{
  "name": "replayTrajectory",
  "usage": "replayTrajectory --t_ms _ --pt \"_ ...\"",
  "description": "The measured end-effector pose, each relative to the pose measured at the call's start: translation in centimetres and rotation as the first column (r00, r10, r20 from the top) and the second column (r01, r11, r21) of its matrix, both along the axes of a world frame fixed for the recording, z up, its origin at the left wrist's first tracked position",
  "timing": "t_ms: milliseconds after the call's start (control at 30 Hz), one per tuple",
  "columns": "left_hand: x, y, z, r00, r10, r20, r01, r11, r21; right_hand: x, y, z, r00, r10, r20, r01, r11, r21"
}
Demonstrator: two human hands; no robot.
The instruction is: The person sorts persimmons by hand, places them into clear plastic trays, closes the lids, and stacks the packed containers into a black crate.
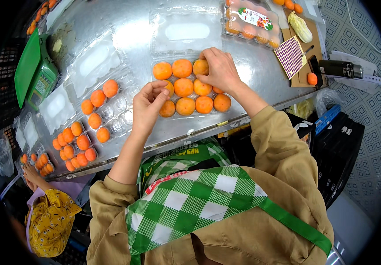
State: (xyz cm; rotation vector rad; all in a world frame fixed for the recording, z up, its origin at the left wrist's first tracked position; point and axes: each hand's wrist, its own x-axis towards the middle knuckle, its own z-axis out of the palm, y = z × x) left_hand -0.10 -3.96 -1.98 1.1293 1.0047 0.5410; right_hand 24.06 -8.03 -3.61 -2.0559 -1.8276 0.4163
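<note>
Clear tray (pixel 195 115) of orange fruit (pixel 184 87) before you, by the near edge of the steel table (pixel 261 75). Long axis left to right; open lid (pixel 187 32) points away from you. Right hand (pixel 222 70) half closed around a far-row fruit. Left hand (pixel 146 106) bent-fingered at the left end; cannot tell if it grips. Table shiny; green scale (pixel 33 70) left, patterned floor (pixel 367 132) right.
</note>
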Motion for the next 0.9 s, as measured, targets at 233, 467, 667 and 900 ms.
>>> replayTrajectory --t_ms 233,467,667,900 --pt "0.8 0.2 0.7 0.971 -0.105 -0.217 0.164 0.947 0.276 -0.3 -2.2 2.7 -0.174 -0.249 -0.953 0.197 0.939 -0.282" --pt "4.6 0.0 2.9 0.972 -0.184 -0.143 0.231 0.845 0.482 0.4 -4.7 3.5 -0.421 -0.339 -0.841 -0.128 0.941 -0.315" --pt "7.7 -1.0 5.8 0.938 -0.316 -0.143 0.342 0.768 0.541 -0.2 -5.2 4.8 -0.158 -0.488 -0.858 0.037 0.866 -0.499" --pt "6.9 -1.7 3.3 0.946 -0.230 0.230 0.230 0.973 0.029 2.1 -5.4 5.9 0.363 -0.383 -0.849 0.189 0.923 -0.335"
